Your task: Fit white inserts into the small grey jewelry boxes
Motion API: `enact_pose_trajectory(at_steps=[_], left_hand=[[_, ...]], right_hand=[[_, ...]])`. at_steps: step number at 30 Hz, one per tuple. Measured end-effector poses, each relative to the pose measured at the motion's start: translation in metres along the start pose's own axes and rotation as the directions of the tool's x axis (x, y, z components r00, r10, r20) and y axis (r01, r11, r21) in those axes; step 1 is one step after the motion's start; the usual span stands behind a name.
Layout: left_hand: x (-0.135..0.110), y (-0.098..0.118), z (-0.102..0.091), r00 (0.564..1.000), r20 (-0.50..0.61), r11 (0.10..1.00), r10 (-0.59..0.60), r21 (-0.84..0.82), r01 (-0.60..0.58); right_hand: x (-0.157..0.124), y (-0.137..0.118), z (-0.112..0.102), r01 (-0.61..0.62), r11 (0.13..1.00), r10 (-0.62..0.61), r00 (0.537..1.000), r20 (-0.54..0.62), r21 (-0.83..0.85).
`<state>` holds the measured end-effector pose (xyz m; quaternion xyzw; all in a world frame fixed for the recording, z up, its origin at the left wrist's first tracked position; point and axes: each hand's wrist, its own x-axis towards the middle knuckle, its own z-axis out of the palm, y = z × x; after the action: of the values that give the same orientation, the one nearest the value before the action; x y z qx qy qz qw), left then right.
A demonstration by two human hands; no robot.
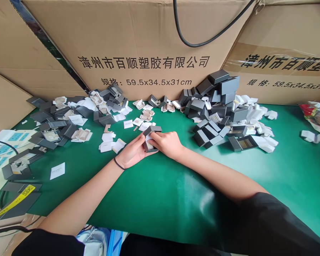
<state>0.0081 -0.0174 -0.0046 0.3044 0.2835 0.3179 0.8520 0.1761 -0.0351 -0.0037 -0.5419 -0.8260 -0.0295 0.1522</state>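
Note:
Near the middle of the table I hold a small dark grey box (pixel 156 129) with its lid raised. My left hand (pixel 133 151) is wrapped round the box from the left and below. From the right, my right hand (pixel 166 143) reaches into it, its fingers bent and closed on a white insert (pixel 148 138). The fingertips are partly hidden by the box. Just left of the hands lie loose white paper pieces (pixel 106 146) and a small printed card (pixel 128 124).
Similar grey boxes form a pile (pixel 218 103) at right and a heap (pixel 53 124) at left on the green table (pixel 160 199). Large cartons (pixel 138 32) stand behind. A black cable (pixel 194 45) hangs above. A power strip (pixel 8 149) and plastic bag (pixel 318 117) lie at the sides.

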Motion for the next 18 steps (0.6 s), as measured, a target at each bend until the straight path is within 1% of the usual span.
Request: enact_pose_trajectory(at_steps=[6, 10, 15, 18], left_hand=[[-0.0006, 0.0013, 0.0033, 1.0, -0.008, 1.0, -0.006, -0.003, 0.005], [-0.0004, 0.0004, 0.0017, 1.0, 0.008, 1.0, -0.004, 0.001, 0.004], [0.0009, -0.0002, -0.0013, 1.0, 0.022, 1.0, 0.003, -0.003, -0.003], [0.0005, 0.0007, -0.0008, 1.0, 0.004, 1.0, 0.005, 0.014, -0.005]], right_hand=[[0.0, 0.0004, 0.0023, 0.005, 1.0, -0.005, 1.0, -0.013, -0.002], [-0.0001, -0.0001, 0.0014, -0.002, 1.0, 0.002, 1.0, -0.006, 0.0], [0.0018, 0.0006, -0.0028, -0.013, 1.0, 0.013, 1.0, 0.026, 0.005], [0.0029, 0.0018, -0.0055, -0.013, 1.0, 0.012, 0.999, 0.043, 0.016]])
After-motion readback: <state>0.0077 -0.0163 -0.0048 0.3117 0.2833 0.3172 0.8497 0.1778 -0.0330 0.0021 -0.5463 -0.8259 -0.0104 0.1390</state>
